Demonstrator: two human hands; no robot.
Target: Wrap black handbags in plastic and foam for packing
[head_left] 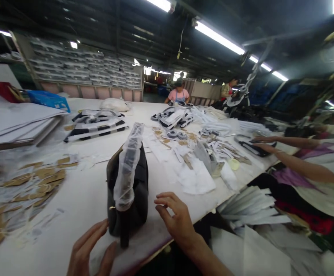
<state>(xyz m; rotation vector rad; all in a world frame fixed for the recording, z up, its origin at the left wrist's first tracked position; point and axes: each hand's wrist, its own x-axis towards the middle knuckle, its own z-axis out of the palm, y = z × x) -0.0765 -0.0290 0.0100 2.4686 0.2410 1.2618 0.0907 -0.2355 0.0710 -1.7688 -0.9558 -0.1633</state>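
Observation:
A small black bag point(138, 199) stands upright near the front edge of a long white table point(77, 199). A strip of clear plastic wrap point(128, 168) is draped over its top and hangs down its front. My left hand point(88, 251) is open just left of the bag's base, fingertips almost touching it. My right hand point(175, 220) is open with fingers spread, just right of the bag, not gripping it.
Brown card tags point(40, 180) litter the table's left side. Striped pieces point(98, 128), white paper point(195, 180) and tape rolls point(177, 134) lie further back. A co-worker's arms point(287, 153) reach over the table at right. White sheets point(253, 211) are stacked below the edge.

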